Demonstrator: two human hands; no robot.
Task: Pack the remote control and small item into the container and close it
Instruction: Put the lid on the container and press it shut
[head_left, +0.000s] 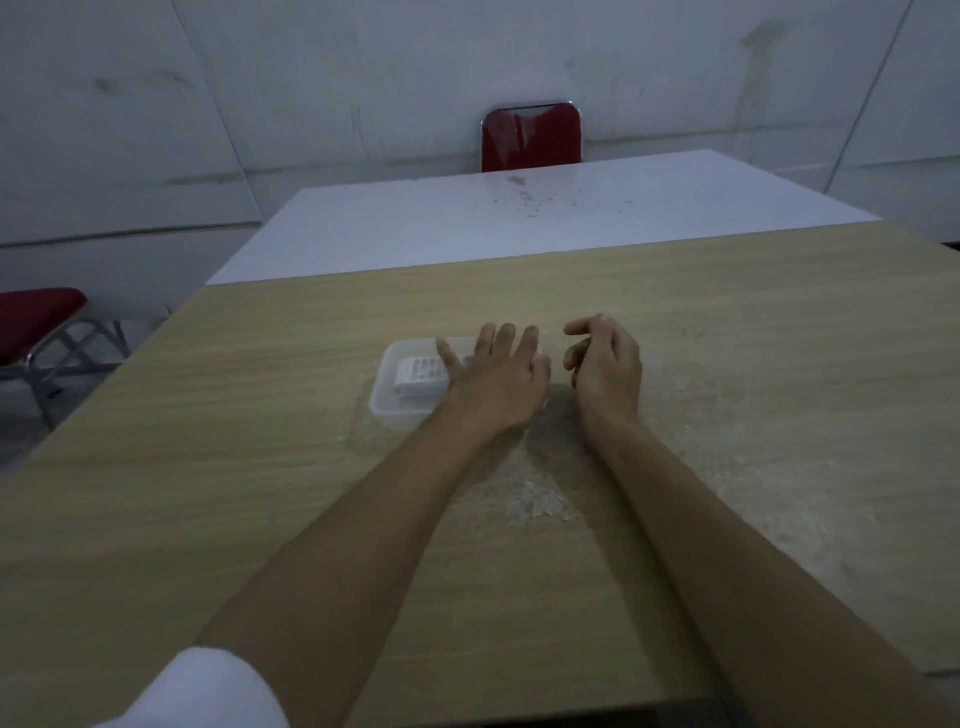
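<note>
A clear plastic container (387, 397) sits on the wooden table, with a white remote control (420, 375) lying inside it. My left hand (496, 371) lies flat over the container's right part, fingers spread, and covers that side. My right hand (605, 364) hovers just right of the container with its fingers loosely curled and nothing in it. The small item is hidden from view. I cannot tell whether a lid is on the container.
The wooden table (727, 364) has a worn, chipped patch (535, 501) near my forearms. Behind it stands a white table (467, 223) with a red chair (531, 137) at its far end. Another red chair (36, 322) stands at the left.
</note>
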